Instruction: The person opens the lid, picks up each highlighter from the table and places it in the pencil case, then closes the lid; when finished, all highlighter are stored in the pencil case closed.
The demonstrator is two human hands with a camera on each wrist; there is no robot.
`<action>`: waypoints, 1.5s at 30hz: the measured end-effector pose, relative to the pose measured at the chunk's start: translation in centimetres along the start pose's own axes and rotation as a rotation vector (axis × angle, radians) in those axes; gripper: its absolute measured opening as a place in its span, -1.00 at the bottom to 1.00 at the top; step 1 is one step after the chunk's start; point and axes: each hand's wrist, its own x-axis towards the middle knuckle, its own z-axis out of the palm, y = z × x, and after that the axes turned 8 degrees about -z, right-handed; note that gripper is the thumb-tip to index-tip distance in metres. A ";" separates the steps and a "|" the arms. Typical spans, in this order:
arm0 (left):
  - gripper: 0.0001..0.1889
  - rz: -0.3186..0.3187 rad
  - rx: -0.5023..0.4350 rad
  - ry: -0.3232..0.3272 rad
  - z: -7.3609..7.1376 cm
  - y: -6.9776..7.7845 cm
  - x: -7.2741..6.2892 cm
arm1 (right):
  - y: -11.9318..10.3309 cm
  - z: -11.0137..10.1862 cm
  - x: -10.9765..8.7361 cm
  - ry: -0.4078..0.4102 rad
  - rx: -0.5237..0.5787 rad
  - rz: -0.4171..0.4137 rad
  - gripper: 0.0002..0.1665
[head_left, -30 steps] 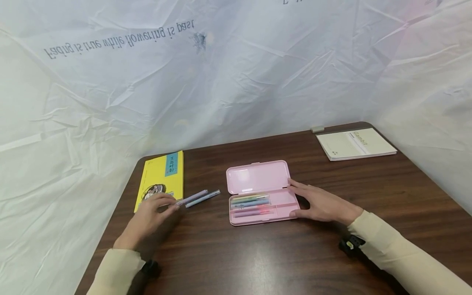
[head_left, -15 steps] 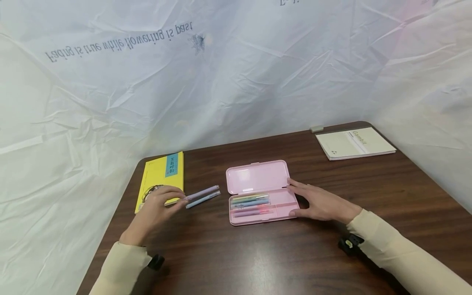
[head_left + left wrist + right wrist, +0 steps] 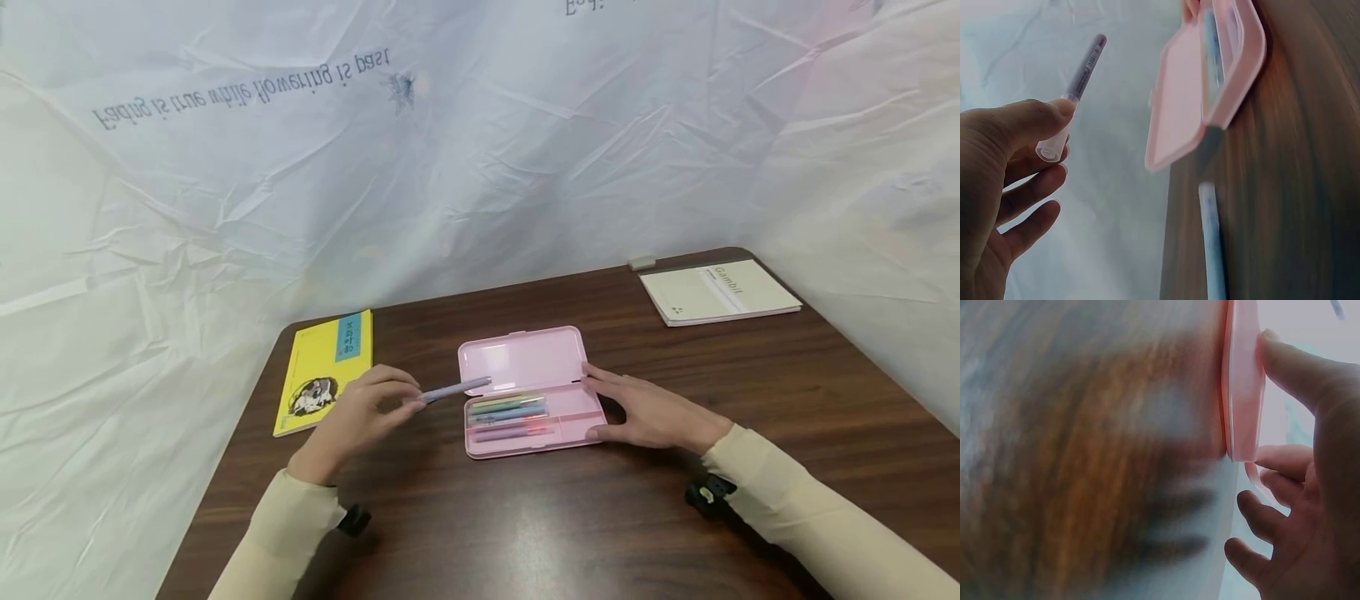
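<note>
My left hand [image 3: 367, 417] pinches a purple pen [image 3: 457, 388] between thumb and fingertips. The pen is raised off the table, its far end overlapping the lid of the pink pencil case [image 3: 585, 402] in the head view. In the left wrist view the purple pen [image 3: 1088, 67] slants up from the fingers, and a light blue pen [image 3: 1212, 244] lies on the table below the case. Several pastel pens [image 3: 510, 408] lie in the left part of the case, whose lid stands open. My right hand [image 3: 652, 412] holds the case's right end, thumb at the front edge, fingers by the hinge.
A yellow book [image 3: 330, 367] lies at the table's left edge. At the back right are a cream notebook [image 3: 720, 293] and a small pale block [image 3: 642, 263]. White sheeting [image 3: 480, 167] hangs behind the dark wooden table [image 3: 525, 517].
My left hand has picked up the purple pen from beside the yellow book and carried it right, towards the pencil case. The right hand has stayed at the case.
</note>
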 end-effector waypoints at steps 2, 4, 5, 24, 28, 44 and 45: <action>-0.81 0.001 -0.012 -0.014 0.5 0.5 0.4 | -0.1 0.0 0.1 -0.001 0.001 0.001 0.05; -0.83 0.002 -0.012 -0.029 1.1 1.0 0.8 | -0.1 0.0 0.1 -0.002 -0.001 0.002 0.05; -0.83 0.009 -0.018 -0.036 1.5 1.3 1.0 | -0.1 0.0 0.2 -0.002 -0.002 0.002 0.05; -0.89 0.070 -0.059 -0.200 6.8 3.0 1.4 | -0.1 0.2 0.0 0.006 -0.010 -0.010 0.04; -0.89 0.054 -0.039 -0.230 7.3 2.9 1.2 | 0.0 0.2 -0.1 0.008 -0.009 -0.011 0.05; -0.89 0.048 -0.032 -0.277 8.6 2.4 0.9 | -0.1 0.1 -0.1 0.006 -0.004 0.001 0.07; -0.89 0.048 -0.026 -0.276 8.6 2.4 0.8 | -0.1 0.1 -0.2 0.006 -0.004 0.004 0.08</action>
